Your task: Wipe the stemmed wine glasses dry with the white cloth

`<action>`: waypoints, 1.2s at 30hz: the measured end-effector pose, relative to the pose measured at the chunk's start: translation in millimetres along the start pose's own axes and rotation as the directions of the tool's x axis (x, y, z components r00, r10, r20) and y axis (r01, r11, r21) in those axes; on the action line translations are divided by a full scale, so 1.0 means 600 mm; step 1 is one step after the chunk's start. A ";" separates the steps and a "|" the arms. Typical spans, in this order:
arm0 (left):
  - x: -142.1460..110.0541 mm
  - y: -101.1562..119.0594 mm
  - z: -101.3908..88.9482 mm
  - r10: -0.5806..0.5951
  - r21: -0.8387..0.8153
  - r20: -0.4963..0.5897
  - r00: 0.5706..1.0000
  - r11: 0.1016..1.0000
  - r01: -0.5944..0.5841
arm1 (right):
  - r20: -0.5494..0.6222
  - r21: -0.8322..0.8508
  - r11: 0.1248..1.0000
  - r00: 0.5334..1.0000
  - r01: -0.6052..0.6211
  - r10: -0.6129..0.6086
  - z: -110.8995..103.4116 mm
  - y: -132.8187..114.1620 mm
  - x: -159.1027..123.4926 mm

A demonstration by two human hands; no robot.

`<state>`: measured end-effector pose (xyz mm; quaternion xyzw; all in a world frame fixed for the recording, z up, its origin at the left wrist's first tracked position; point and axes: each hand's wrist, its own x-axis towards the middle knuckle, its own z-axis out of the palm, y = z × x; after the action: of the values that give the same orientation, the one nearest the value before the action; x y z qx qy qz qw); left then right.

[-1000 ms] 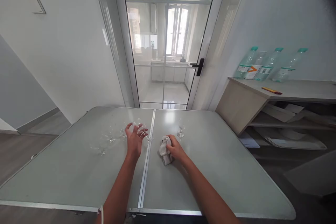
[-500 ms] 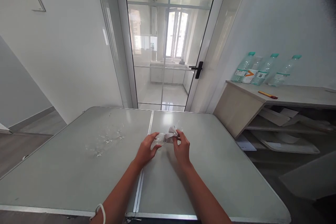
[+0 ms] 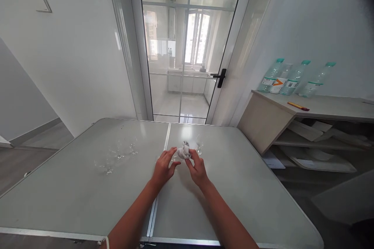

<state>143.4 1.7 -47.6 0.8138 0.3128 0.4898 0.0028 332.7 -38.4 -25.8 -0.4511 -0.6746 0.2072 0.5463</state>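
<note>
My left hand [image 3: 165,166] is closed around a small clear stemmed glass [image 3: 174,158], tilted on its side. Its outline is faint, and the cloth hides its right end. A crumpled whitish cloth [image 3: 184,151] is pinched in my right hand [image 3: 197,167] and pressed against the glass. Just beyond my right fingers, another clear stemmed glass [image 3: 199,150] stands on the table. On the table's left half are three more clear glasses: a near one [image 3: 109,170], a middle one [image 3: 119,156] and a far one [image 3: 133,149].
The grey-green folding table [image 3: 233,202] has a metal seam [image 3: 153,218] across it. To the right, a wooden shelf unit [image 3: 257,120] carries several plastic bottles [image 3: 295,79] and a yellow-red stick-like item [image 3: 298,106]. A glass door [image 3: 193,97] stands behind the table.
My right hand and the cloth have moved left, over the end of the glass, and the cloth is turned. The standing glass behind them shows more clearly. My left hand has barely shifted.
</note>
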 end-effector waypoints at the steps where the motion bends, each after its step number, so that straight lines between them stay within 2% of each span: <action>1: -0.001 -0.001 -0.001 0.002 0.010 0.002 1.000 1.000 -0.002 | 0.036 0.062 0.997 0.999 -0.036 0.034 -0.002 -0.003 0.002; 4: -0.003 -0.001 0.000 0.012 0.037 0.024 1.000 0.999 -0.013 | 0.111 0.232 0.962 0.987 -0.143 0.120 -0.008 -0.008 0.008; 6: -0.003 0.002 0.004 0.020 0.047 0.042 0.999 0.999 -0.022 | 0.127 0.279 0.944 0.981 -0.177 0.146 -0.011 -0.008 0.011; 9: 0.000 0.005 0.010 0.026 0.030 0.068 0.997 0.999 -0.028 | 0.078 0.217 0.970 0.993 -0.108 0.093 -0.015 -0.005 0.015; 12: 0.006 0.004 0.011 0.024 0.012 0.055 0.998 1.000 -0.024 | -0.069 0.066 0.998 0.997 -0.023 0.028 -0.022 -0.003 0.019; 13: 0.008 0.002 0.009 0.030 0.009 0.058 0.998 0.999 -0.031 | -0.077 0.028 1.000 0.997 -0.008 0.010 -0.027 -0.003 0.021; 15: 0.009 0.000 0.004 0.059 0.002 0.104 0.993 0.998 -0.059 | 0.008 0.036 0.999 1.000 0.006 -0.006 -0.037 -0.002 0.023; 17: 0.010 -0.002 -0.002 0.085 0.002 0.158 0.984 0.996 -0.087 | 0.107 0.147 0.989 0.994 -0.026 0.010 -0.047 -0.001 0.025; 18: 0.010 -0.003 -0.005 0.091 0.007 0.170 0.981 0.996 -0.094 | 0.117 0.198 0.979 0.993 -0.053 0.030 -0.051 0.001 0.025; 21: 0.011 -0.005 -0.011 0.072 0.026 0.128 0.989 0.997 -0.076 | 0.103 0.183 0.976 0.990 -0.114 0.097 -0.058 0.008 0.026; 24: 0.013 -0.008 -0.013 0.054 0.026 0.101 0.993 0.998 -0.057 | 0.156 0.078 0.993 0.985 -0.087 0.075 -0.056 0.015 0.026; 28: 0.014 -0.005 -0.012 0.030 0.007 0.087 0.996 0.999 -0.031 | 0.011 0.111 0.987 0.993 -0.117 0.116 -0.047 0.017 0.024; 30: 0.014 -0.003 -0.012 0.006 0.005 0.056 0.998 1.000 -0.007 | -0.019 0.091 0.987 0.990 -0.135 0.137 -0.044 0.016 0.023; 34: 0.013 -0.004 -0.013 -0.051 0.030 -0.009 0.999 0.998 0.051 | -0.016 -0.026 0.985 0.985 -0.173 0.173 -0.039 0.013 0.021; 36: 0.013 -0.007 -0.014 -0.092 0.054 -0.061 0.994 0.994 0.095 | 0.048 0.031 0.971 0.971 -0.235 0.234 -0.038 0.012 0.019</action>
<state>137.1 6.2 -38.3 0.7834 0.3643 0.5035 -0.0063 356.6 -30.2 -18.0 -0.5131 -0.6245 0.2923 0.5112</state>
